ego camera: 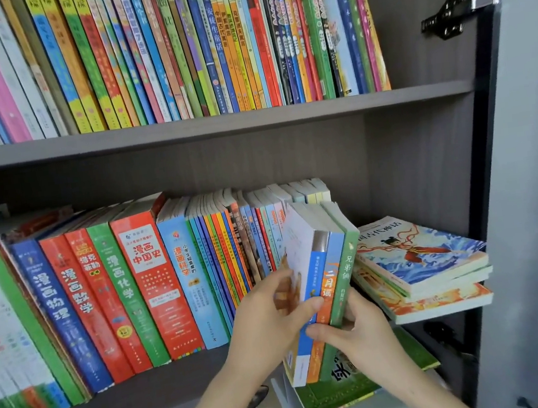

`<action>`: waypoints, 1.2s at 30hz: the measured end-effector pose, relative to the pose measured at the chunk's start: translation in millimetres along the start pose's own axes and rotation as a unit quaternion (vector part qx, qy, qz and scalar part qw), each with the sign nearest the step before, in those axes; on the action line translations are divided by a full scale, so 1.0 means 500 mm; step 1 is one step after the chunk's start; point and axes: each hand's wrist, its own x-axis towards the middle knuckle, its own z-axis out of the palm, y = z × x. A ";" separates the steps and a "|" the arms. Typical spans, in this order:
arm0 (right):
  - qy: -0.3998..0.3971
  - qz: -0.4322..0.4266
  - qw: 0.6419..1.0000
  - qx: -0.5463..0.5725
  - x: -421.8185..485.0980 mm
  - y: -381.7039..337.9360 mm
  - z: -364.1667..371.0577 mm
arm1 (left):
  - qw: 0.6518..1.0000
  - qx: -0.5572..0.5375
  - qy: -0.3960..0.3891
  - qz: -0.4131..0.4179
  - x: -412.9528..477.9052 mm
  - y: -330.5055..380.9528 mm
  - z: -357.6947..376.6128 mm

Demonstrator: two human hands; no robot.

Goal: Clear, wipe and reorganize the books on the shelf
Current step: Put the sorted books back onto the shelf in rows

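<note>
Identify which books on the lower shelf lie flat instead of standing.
The stack at the right, topped by a cover showing a red figure over blue waves; the other books stand spine-out.

Room is pretty much only left above the flat stack (425, 266) at the lower shelf's (142, 399) right end and past the upper row (176, 46) by the hinge (451, 17), the gap beside the upright row (168, 275) being plugged by tilted books (326, 264).

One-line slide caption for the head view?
Left hand and right hand grip three books at the lower shelf, beside a flat stack.
</note>
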 end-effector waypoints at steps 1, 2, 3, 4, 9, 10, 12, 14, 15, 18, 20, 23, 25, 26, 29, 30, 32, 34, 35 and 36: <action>-0.004 -0.001 1.000 0.002 0.000 0.001 -0.002 | 1.000 0.005 0.000 0.000 -0.002 0.001 0.001; -0.009 -0.001 1.000 0.007 0.000 0.001 -0.005 | 1.000 0.015 0.000 0.003 -0.002 0.003 0.003; -0.014 -0.002 1.000 0.010 0.001 -0.001 -0.006 | 1.000 0.026 0.004 0.008 -0.002 0.002 0.004; -0.019 -0.003 1.000 0.009 0.000 -0.002 -0.009 | 0.999 0.033 0.010 0.011 -0.002 0.002 0.007; -0.024 -0.003 0.999 -0.024 0.003 -0.002 -0.012 | 0.999 0.029 0.042 -0.006 -0.002 -0.003 0.000; -0.019 -0.002 0.999 -0.040 0.003 0.000 -0.011 | 0.998 0.032 0.050 -0.009 -0.004 -0.004 -0.002; 0.034 -0.006 0.996 -0.087 0.001 0.001 0.004 | 0.997 0.049 0.067 -0.001 -0.011 -0.001 -0.007; 0.141 0.019 0.983 -0.117 -0.002 -0.009 0.033 | 0.995 0.068 0.071 0.007 -0.017 0.004 -0.007; 0.195 0.043 0.972 -0.124 -0.002 -0.018 0.048 | 0.994 0.079 0.072 0.003 -0.016 0.005 -0.007; 0.293 0.074 0.946 -0.120 0.014 -0.027 0.071 | 0.991 0.098 0.086 -0.030 -0.003 0.003 -0.014; 0.322 0.060 0.940 -0.098 0.023 -0.030 0.063 | 0.989 0.116 0.080 -0.039 0.001 0.001 -0.022; 0.344 0.024 0.934 -0.091 0.007 -0.050 0.021 | 0.990 0.106 0.074 -0.049 -0.006 -0.003 -0.031; 0.348 0.000 0.934 -0.079 -0.014 -0.090 -0.019 | 0.991 0.097 0.077 -0.052 -0.008 -0.008 -0.034; 0.345 -0.009 0.935 -0.079 -0.026 -0.117 -0.040 | 0.991 0.094 0.079 -0.052 -0.007 -0.011 -0.035; 0.344 -0.048 0.926 -0.151 -0.065 -0.205 -0.092 | 0.992 0.089 0.079 -0.053 -0.004 -0.017 -0.037; 0.345 -0.053 0.915 -0.202 -0.074 -0.229 -0.105 | 0.992 0.090 0.078 -0.051 -0.004 -0.018 -0.038; 0.351 -0.060 0.869 -0.345 -0.078 -0.267 -0.130 | 0.992 0.090 0.075 -0.049 -0.004 -0.020 -0.038; 0.349 -0.087 0.787 -0.501 -0.063 -0.284 -0.158 | 0.992 0.091 0.075 -0.045 -0.001 -0.022 -0.038; 0.328 -0.090 0.758 -0.556 -0.047 -0.287 -0.165 | 0.992 0.093 0.073 -0.039 0.001 -0.023 -0.037; 0.305 -0.106 0.727 -0.605 -0.026 -0.280 -0.170 | 0.992 0.094 0.072 -0.034 0.003 -0.023 -0.036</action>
